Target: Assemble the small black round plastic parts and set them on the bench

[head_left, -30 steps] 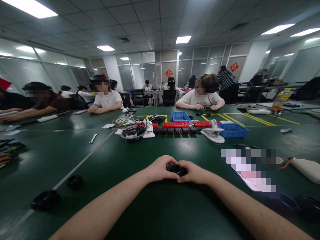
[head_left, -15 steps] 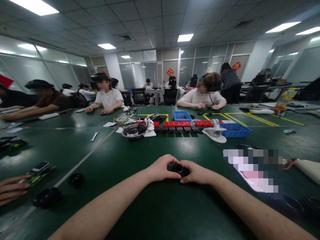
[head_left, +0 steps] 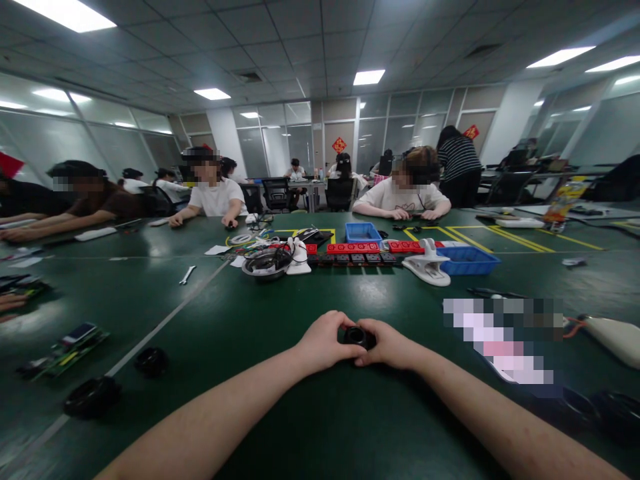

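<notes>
Both my hands close around a small black ring-shaped part (head_left: pixel 357 337) at the middle of the green table. My left hand (head_left: pixel 327 340) pinches its left side between thumb and fingers. From the right, my right hand (head_left: pixel 387 343) grips it the same way, and the two thumbs come close together at the front. A round opening shows in the part's top; its underside is hidden by the fingers. Off to the left lie a small black ring (head_left: pixel 151 362) and a larger black ring (head_left: pixel 92 397), both apart from my hands.
Ahead stand a red power strip (head_left: pixel 353 248), a white clamp (head_left: pixel 428 265), a metal bowl (head_left: pixel 266 265) and a blue tray (head_left: pixel 470 261). A wrench (head_left: pixel 187 275) and a circuit board (head_left: pixel 73 348) lie left. A blurred-out flat device (head_left: pixel 500 343) lies right. Several people sit around.
A neighbour's hand at the left has drawn back from the circuit board, which now lies alone. My two hands keep their hold on the ring-shaped part, with little visible movement.
</notes>
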Available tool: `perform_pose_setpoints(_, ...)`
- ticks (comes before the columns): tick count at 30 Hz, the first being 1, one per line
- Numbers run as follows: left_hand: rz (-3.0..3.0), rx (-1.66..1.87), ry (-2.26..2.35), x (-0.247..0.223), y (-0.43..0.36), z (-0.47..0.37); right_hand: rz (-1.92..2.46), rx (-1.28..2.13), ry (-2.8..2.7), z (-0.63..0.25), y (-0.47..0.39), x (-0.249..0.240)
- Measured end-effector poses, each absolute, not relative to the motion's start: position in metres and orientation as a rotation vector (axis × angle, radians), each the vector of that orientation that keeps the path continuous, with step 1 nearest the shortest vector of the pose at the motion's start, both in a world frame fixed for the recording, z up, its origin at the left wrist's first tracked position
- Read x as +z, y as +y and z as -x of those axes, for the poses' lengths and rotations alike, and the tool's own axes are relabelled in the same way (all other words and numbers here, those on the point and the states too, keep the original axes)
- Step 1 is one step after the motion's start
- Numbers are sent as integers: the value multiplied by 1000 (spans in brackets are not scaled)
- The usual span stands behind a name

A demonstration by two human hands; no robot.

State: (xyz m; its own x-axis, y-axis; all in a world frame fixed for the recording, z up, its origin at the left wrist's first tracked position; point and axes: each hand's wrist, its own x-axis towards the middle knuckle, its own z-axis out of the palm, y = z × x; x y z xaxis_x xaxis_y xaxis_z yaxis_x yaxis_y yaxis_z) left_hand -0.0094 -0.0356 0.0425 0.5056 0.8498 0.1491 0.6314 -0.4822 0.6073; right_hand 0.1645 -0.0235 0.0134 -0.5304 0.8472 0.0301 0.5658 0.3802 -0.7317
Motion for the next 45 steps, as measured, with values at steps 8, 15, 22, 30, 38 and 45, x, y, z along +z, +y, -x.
perform_pose_setpoints(8,-2259,721,1445,35,-42,2,1664,213,-2165,-138,-42,9)
perform_pose_setpoints(15,-2271,658,1361,39,-37,5,1563,380,-2231,-146,-40,14)
perform_pose_setpoints(22,-2261,509,1044,45,-23,17,1091,1154,-2186,-167,-30,27)
perform_pose_setpoints(30,-2229,458,950,43,-16,23,1140,1185,-2261,-166,-29,27)
perform_pose_setpoints(38,-2201,473,939,41,-17,22,1115,1165,-2265,-167,-28,23)
perform_pose_setpoints(45,-2201,513,994,41,-21,21,1175,1041,-2233,-165,-29,18)
